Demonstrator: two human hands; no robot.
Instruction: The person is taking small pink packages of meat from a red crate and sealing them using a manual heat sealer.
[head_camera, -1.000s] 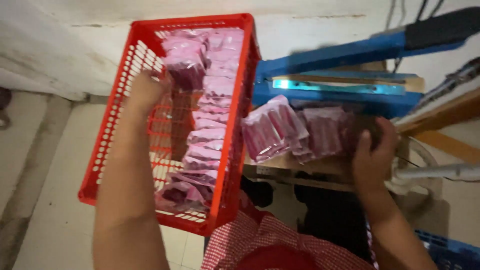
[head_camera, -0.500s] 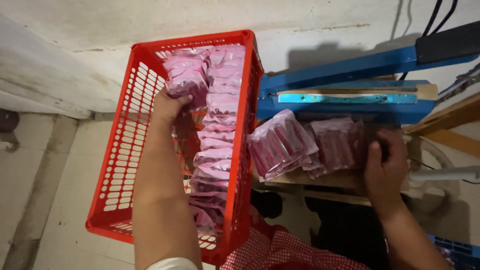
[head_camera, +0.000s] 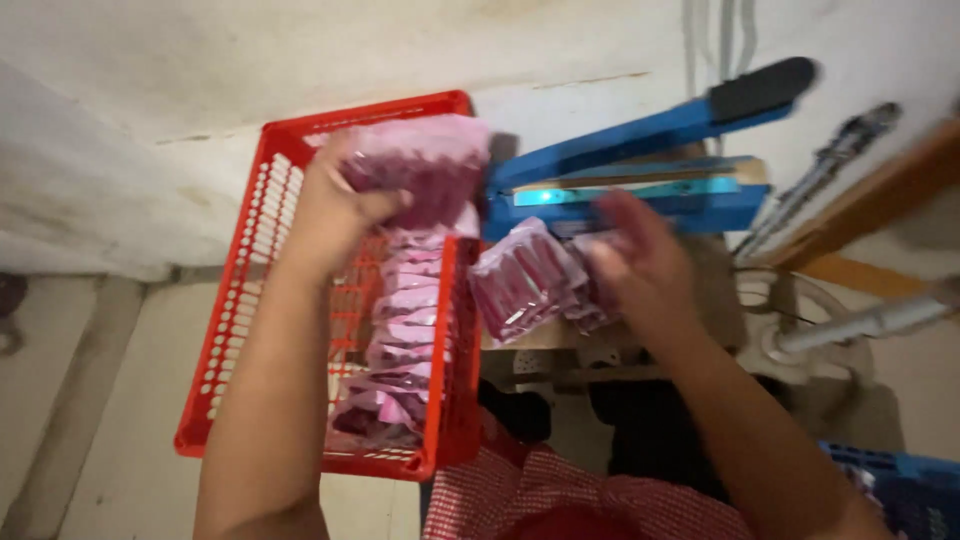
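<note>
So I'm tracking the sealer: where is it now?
The blue heat sealer sits right of the red crate, just beyond the right hand, against the wall.

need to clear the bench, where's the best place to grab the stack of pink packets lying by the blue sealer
Grip the stack of pink packets across its two flat outer faces, near the middle, coming from above on the basket side. The packets stand on edge and lean together, so a squeeze across the faces should keep them bunched. The right hand already covers the far end by the blue sealer.
</note>
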